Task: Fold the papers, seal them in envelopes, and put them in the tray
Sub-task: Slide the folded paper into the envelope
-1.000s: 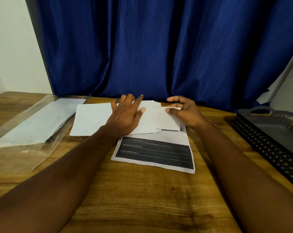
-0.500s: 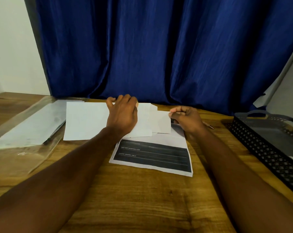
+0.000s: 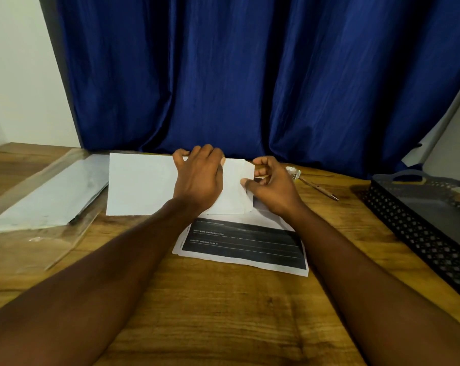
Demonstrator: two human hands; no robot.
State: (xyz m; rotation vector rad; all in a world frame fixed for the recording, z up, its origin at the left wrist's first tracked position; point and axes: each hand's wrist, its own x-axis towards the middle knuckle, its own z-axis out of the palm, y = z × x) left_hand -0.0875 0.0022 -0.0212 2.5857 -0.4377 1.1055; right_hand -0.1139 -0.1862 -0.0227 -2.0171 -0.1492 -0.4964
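Pressing palm-down on a long white envelope [image 3: 141,183] with the left hand [image 3: 197,180], holding nothing; pinching the right edge of a folded paper [image 3: 232,192] between thumb and curled fingers of the right hand [image 3: 273,188], just right of that palm. Likely to buckle or jam the paper at the envelope's mouth if pushed askew, or to drag along the printed sheet [image 3: 244,244] lying beneath the pinch. With the tray [image 3: 408,223] well off right of the pinch, reached only after sealing

Wooden table [image 3: 223,313], visible grain. Blue curtain [image 3: 250,75] hangs behind its far edge; white wall [image 3: 12,75] at left. Pen [image 3: 319,189] lies flat on table, crumpled silvery wrapper [image 3: 292,171] at its far end.
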